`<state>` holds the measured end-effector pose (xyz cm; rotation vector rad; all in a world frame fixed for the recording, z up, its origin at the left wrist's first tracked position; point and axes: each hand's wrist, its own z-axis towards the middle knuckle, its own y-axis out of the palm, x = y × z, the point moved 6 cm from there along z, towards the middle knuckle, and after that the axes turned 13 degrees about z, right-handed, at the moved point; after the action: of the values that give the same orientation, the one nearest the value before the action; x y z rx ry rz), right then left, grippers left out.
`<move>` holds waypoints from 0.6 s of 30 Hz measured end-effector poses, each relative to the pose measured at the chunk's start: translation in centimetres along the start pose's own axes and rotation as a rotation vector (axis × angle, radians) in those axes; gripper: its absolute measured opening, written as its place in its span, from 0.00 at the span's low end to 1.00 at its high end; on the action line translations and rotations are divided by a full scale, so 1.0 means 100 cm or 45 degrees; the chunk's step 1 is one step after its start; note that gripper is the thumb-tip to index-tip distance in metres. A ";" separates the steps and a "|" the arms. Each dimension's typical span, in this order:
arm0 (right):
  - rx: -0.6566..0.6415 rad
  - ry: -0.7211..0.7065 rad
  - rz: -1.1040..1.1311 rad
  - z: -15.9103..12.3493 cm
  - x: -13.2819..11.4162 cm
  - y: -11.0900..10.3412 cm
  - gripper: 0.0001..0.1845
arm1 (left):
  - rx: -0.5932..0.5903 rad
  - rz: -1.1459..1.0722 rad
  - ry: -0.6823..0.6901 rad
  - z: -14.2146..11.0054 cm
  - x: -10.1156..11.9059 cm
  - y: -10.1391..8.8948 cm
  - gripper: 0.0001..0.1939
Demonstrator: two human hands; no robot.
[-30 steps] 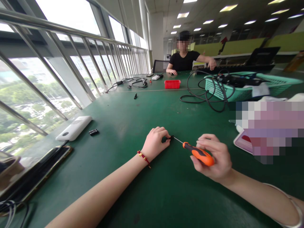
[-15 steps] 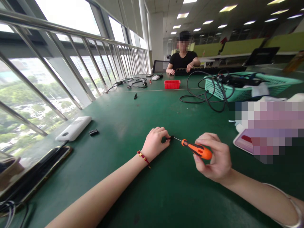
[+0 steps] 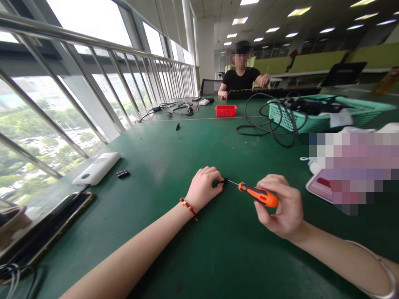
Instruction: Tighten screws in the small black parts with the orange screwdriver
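Observation:
My left hand (image 3: 205, 182) rests low over the green table, thumb and fingers pinched on a small black part (image 3: 225, 180). What exactly that part is, I cannot make out. An orange and black screwdriver (image 3: 260, 196) lies in the grip of my right hand (image 3: 282, 205), its handle between thumb and fingers. The thin metal shaft points left, and its tip meets the black part at my left fingertips. Off to the left on the table sits another small black piece (image 3: 122, 174).
A white power bank (image 3: 97, 168) and a dark phone (image 3: 59, 232) lie at left by the railing (image 3: 93, 45). Ahead are a red tray (image 3: 226, 111), cables (image 3: 179, 109) and a green basket (image 3: 314, 122). A pink-and-white item (image 3: 321, 187) lies right. Across sits a person (image 3: 241, 77).
Both my hands and the screwdriver stay nearly where they were. Across the table, the other person's hand has lifted off the long dark object and moved to the right.

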<state>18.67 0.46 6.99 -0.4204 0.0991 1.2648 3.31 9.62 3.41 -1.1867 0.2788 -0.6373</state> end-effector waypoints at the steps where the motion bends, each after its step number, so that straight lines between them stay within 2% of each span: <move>1: -0.013 -0.031 -0.020 0.000 -0.002 0.000 0.19 | 0.003 -0.001 0.002 0.000 0.000 0.000 0.01; 5: -0.109 -0.153 -0.117 -0.001 -0.009 0.005 0.21 | 0.007 -0.005 0.008 0.000 0.001 0.000 0.01; 10: -0.025 -0.077 -0.044 0.000 -0.006 0.002 0.23 | -0.004 0.005 0.003 0.000 0.000 0.000 0.02; 12: -0.039 -0.071 -0.050 0.001 -0.005 0.002 0.21 | 0.002 0.007 0.006 0.000 0.000 0.000 0.01; 18: -0.374 -0.049 -0.057 -0.003 -0.005 0.017 0.09 | 0.017 0.010 0.007 -0.001 0.001 0.000 0.01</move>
<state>16.93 0.31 6.46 -0.6468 -0.1298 1.2463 3.33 9.45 3.41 -1.1710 0.2829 -0.6350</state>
